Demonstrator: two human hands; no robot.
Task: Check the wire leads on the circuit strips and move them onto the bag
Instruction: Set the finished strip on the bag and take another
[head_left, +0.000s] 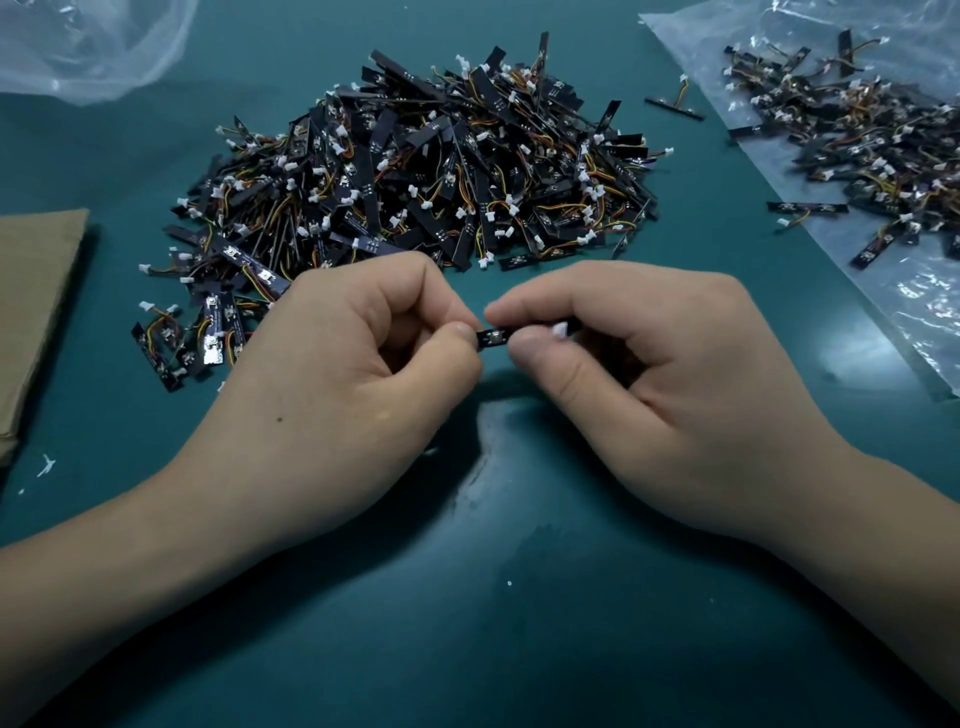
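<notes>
Item 1: circuit strip (493, 336), black, one piece. I am seeing it held between both hands over the teal surface (519, 623), just in front of the main heap (415, 171).

- The left hand (353, 353) is pinching the strip's left end between thumb and forefinger, with the other fingers (415, 280) curling inward.
- The right hand (649, 374) is pinching it further along, forefinger above and thumb below.
- A white connector (561, 329) is showing just beside that thumb. I cannot tell how the leads are running, as the hand is covering them.

Item 2: the main heap, many black strips with orange and yellow leads and white connectors, lying on the surface beyond the hands.

Item 3: clear bag (883, 322), lying flat at the right and carrying a smaller heap (857, 140) of strips toward its far end.

Item 4: stray strip (675, 106), lying on the surface between the main heap and the bag.

Item 5: second clear bag (78, 47), crumpled, at the far left corner.

Item 6: brown cardboard sheet (36, 312), lying at the left edge.
</notes>
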